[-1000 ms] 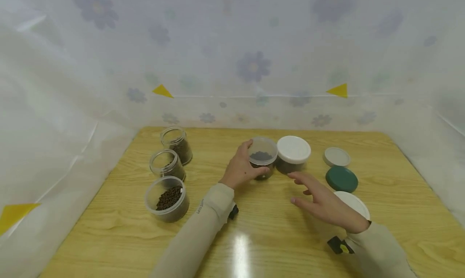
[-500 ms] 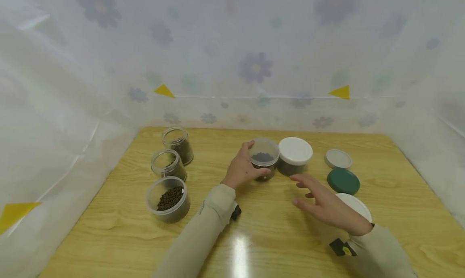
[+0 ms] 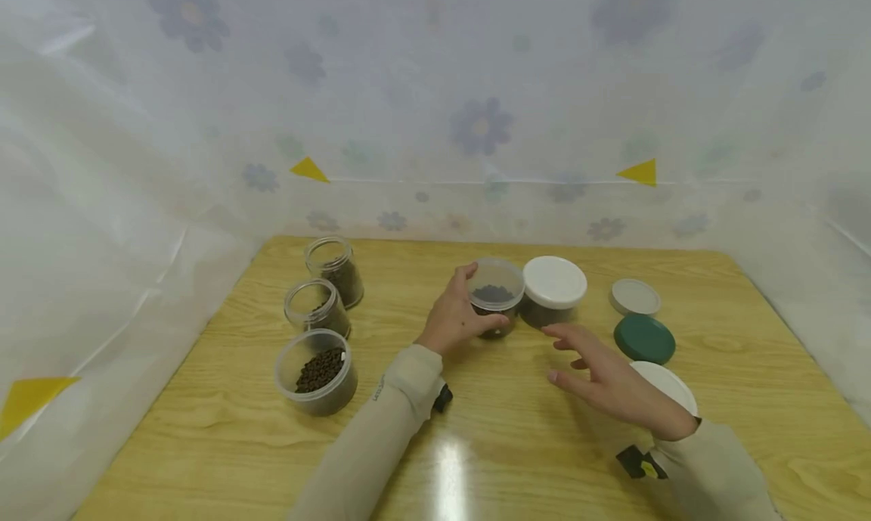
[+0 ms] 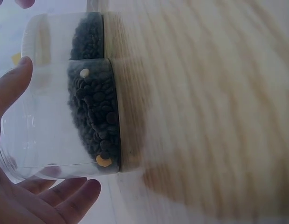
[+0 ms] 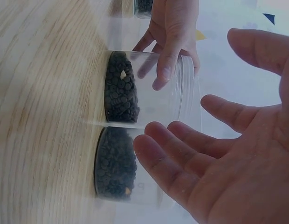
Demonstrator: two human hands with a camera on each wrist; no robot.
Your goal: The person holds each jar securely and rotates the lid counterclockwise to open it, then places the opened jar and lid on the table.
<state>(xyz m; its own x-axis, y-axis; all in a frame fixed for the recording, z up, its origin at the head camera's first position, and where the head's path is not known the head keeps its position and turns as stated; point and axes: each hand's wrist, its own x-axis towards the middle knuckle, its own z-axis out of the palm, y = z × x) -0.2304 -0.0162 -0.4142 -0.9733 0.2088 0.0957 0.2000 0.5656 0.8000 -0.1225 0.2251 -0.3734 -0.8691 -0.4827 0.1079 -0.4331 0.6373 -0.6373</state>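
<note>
My left hand [image 3: 454, 318] holds an uncovered clear plastic jar [image 3: 495, 297] around its side, thumb and fingers spread to either side of it. In the left wrist view, dark brown pellets [image 4: 91, 112] fill its lower part, with a few pale bits among them. Beside it, touching or nearly so, stands a similar jar [image 5: 116, 163] of dark pellets with a white lid [image 3: 554, 280] on top. My right hand [image 3: 612, 385] hovers in front of that lidded jar, fingers extended and slightly bent, gripping nothing.
On the left stand a low clear tub [image 3: 320, 381] and two glass jars, the nearer jar [image 3: 317, 309] and the farther jar [image 3: 335, 270], all uncovered with brown pellets inside. To the right lie a greyish lid [image 3: 635, 297], a green lid [image 3: 644, 339] and a white lid [image 3: 665, 385], partly behind my right hand.
The scene has shifted very slightly in the head view. Both hands keep their places, and the jars and lids stand as before.
</note>
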